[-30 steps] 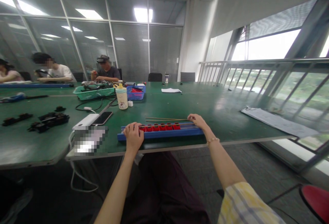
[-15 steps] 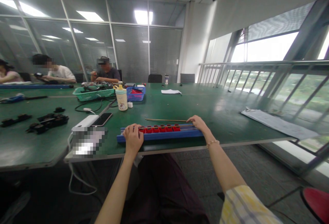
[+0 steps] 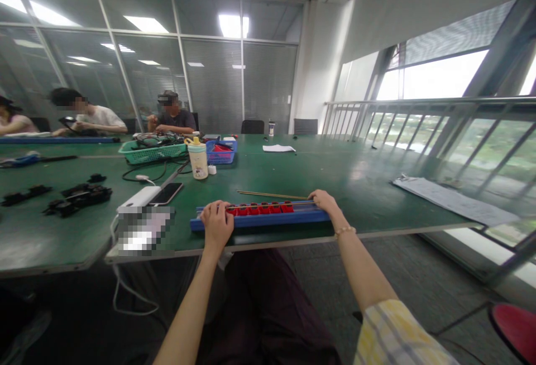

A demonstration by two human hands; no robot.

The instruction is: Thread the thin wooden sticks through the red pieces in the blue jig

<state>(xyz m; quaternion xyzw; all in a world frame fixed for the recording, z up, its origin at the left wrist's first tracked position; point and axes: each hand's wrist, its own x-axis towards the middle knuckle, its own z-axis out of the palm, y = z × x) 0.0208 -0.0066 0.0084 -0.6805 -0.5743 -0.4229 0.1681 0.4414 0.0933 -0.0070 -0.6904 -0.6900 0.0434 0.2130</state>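
Palm-down, left hand (image 3: 217, 225) over rail (image 3: 268, 220)

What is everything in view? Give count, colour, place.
tables: several, green, across view
channel: one, blue, near edge
red pieces: several, red, in channel
rods: at least two, brownish, by channel
baskets: two, green and blue, left
bottle: one, cream, left
phone: one, dark, left
strip: one, white, beside phone
parts: several, black, left
papers: several, white, back and right
people: three, varied clothing, back left
left hand: one, bare, on channel
right hand: one, bare, at rods
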